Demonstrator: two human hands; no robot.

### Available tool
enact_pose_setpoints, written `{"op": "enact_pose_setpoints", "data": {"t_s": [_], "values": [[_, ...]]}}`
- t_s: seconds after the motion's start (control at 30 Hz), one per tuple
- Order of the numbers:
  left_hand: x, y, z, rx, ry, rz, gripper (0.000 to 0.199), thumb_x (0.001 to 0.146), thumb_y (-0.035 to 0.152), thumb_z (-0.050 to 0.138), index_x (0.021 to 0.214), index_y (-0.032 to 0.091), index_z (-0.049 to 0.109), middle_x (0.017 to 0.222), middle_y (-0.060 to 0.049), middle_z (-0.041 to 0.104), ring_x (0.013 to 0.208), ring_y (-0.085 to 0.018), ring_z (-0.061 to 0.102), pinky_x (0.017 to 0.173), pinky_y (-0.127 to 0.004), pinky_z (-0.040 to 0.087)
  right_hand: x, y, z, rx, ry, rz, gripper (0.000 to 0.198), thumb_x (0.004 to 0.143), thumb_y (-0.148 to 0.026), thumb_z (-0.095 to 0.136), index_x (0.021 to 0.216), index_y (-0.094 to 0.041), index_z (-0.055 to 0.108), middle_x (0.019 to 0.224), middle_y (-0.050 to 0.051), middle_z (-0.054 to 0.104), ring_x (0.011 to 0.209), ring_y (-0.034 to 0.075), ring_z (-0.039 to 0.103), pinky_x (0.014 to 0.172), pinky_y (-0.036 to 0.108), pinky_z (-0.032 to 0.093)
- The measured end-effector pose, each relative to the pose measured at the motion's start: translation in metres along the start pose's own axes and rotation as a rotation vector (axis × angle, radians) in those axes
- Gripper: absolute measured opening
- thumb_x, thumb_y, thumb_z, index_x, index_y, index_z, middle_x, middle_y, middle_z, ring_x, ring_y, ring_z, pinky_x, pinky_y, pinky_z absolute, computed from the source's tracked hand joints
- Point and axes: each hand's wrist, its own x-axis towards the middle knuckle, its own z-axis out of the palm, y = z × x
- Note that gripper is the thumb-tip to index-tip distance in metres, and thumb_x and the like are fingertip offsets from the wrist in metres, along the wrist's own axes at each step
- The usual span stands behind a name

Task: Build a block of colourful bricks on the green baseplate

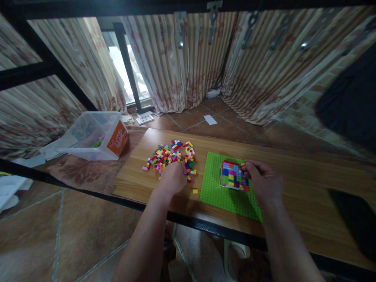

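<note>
My left hand (174, 177) reaches palm-down into the near side of a pile of small toy bricks (169, 154) in mixed colours; its fingertips are hidden behind the hand. A lone yellow brick (195, 191) lies beside that hand. On a green studded baseplate (214, 199) stands a squarish brick structure (230, 174) with a multicoloured top and red along its far edge. At its right side is my right hand (266, 184), thumb and forefinger closed together on what looks like a small toy brick touching the structure's edge.
A clear plastic box (88, 152) with an orange label stands left of the wooden board (129, 180). A dark flat object (352, 219) lies at the right. The black table edge (202, 225) runs along the front, with curtains (182, 70) behind.
</note>
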Motion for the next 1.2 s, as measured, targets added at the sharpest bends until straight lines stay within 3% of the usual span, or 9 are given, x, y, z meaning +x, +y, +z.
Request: {"op": "enact_pose_setpoints", "data": {"t_s": [0.33,0.47,0.57,0.67,0.73,0.83,1.0,1.2], "values": [[0.004,-0.004,0.008,0.007,0.043,0.034,0.022,0.08,0.012,0.05,0.085,0.017,0.071,0.087,-0.01,0.073,0.089,-0.023,0.066,0.076,-0.03,0.047,0.001,-0.002,0.001,0.006,-0.004,0.028,0.024,0.073,-0.038,0.067,0.085,-0.018,0.072,0.068,0.002,0.068,0.054,0.011,0.057,0.052,0.024,0.048],[0.006,-0.008,0.005,-0.073,0.115,0.036,0.019,0.082,0.014,0.049,0.084,0.017,0.068,0.085,-0.009,0.071,0.085,-0.023,0.065,0.073,-0.031,0.046,0.0,-0.004,0.0,0.005,0.008,0.019,0.024,0.074,-0.039,0.067,0.084,-0.018,0.072,0.068,0.002,0.068,0.054,0.011,0.056,0.051,0.024,0.048],[0.008,-0.006,0.003,-0.293,0.158,0.087,0.016,0.082,0.014,0.049,0.078,0.017,0.064,0.076,-0.005,0.067,0.075,-0.019,0.063,0.068,-0.028,0.046,-0.004,-0.012,-0.001,-0.004,0.025,-0.039,0.024,0.075,-0.039,0.066,0.083,-0.018,0.073,0.07,0.003,0.069,0.057,0.013,0.058,0.053,0.025,0.049],[0.009,0.005,0.004,-0.737,0.116,0.2,0.01,0.082,0.018,0.053,0.079,0.016,0.062,0.073,-0.001,0.064,0.067,-0.014,0.062,0.063,-0.024,0.047,-0.013,-0.026,0.0,0.031,-0.003,-0.075,0.022,0.075,-0.039,0.067,0.083,-0.019,0.073,0.071,0.003,0.069,0.06,0.013,0.06,0.056,0.026,0.05],[0.008,0.017,0.007,-0.996,0.059,0.263,0.008,0.081,0.021,0.057,0.083,0.015,0.062,0.075,0.0,0.064,0.067,-0.012,0.062,0.063,-0.023,0.048,-0.022,-0.034,0.003,0.088,-0.088,-0.071,0.023,0.075,-0.039,0.068,0.085,-0.02,0.074,0.073,0.002,0.07,0.062,0.014,0.061,0.059,0.026,0.051],[0.004,0.037,0.014,-1.219,-0.028,0.316,0.014,0.077,0.019,0.062,0.09,0.014,0.062,0.078,-0.001,0.066,0.068,-0.011,0.063,0.065,-0.023,0.05,-0.033,-0.04,0.01,0.134,-0.245,-0.07,0.024,0.077,-0.04,0.067,0.091,-0.021,0.074,0.082,0.003,0.072,0.07,0.015,0.064,0.064,0.028,0.052],[-0.003,0.061,0.026,-1.339,-0.096,0.365,0.022,0.076,0.014,0.063,0.098,0.014,0.059,0.078,-0.001,0.067,0.067,-0.01,0.064,0.064,-0.023,0.052,-0.042,-0.036,0.017,0.144,-0.403,-0.075,0.026,0.081,-0.04,0.066,0.099,-0.023,0.073,0.09,0.003,0.073,0.078,0.016,0.066,0.073,0.031,0.052],[-0.004,0.072,0.035,-1.273,-0.044,0.395,0.021,0.076,0.015,0.063,0.097,0.016,0.059,0.077,0.0,0.067,0.066,-0.011,0.063,0.064,-0.023,0.051,-0.04,-0.035,0.012,0.166,-0.35,-0.132,0.019,0.08,-0.038,0.067,0.089,-0.023,0.074,0.087,0.002,0.074,0.079,0.017,0.066,0.074,0.031,0.052]]}}
